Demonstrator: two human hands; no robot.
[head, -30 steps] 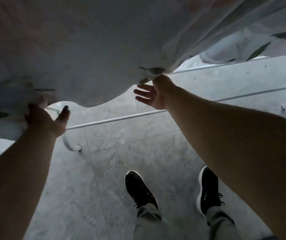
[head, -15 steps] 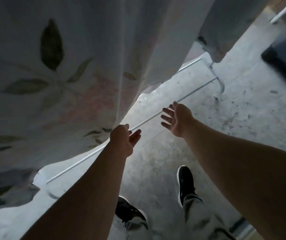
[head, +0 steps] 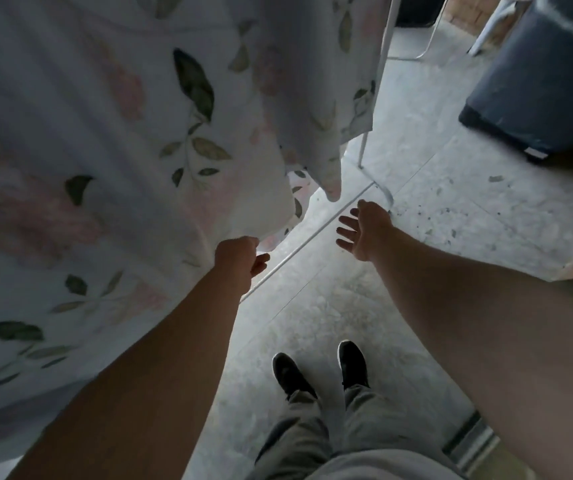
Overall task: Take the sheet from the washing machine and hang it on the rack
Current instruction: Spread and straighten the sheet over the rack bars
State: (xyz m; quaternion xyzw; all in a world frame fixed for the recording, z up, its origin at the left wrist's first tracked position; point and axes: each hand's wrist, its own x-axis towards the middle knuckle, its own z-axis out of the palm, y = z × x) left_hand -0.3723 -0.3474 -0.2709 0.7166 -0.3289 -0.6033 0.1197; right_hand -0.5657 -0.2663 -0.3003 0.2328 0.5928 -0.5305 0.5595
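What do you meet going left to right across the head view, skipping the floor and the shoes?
sheet → left hand → right hand → dark bin

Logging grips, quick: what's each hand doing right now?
Left hand: grips the lower edge of the sheet.
Right hand: open, fingers spread, holding nothing.

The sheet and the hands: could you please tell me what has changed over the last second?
The right hand left the edge of the sheet and now hangs open, clear of it. The left hand moved along the hem toward it. Unchanged: the left hand grips the sheet beside the rack.
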